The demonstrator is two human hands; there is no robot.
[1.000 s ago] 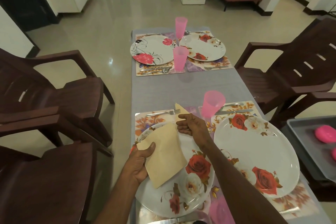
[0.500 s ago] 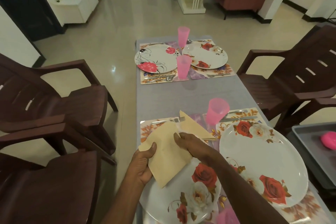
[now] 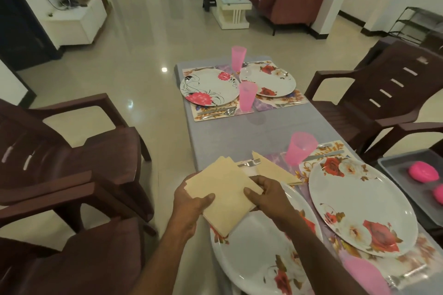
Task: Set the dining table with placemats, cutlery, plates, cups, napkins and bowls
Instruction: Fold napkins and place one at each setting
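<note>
Since the earlier frame, both hands had lifted the cream napkin stack clear of the near plate, leaving one folded napkin lying just beside the fork. Left hand kept its grip pinched on the stack's left edge while the right hand pinched the right edge, probably to peel off the next sheet. Far settings on the bench lacked napkins.
</note>
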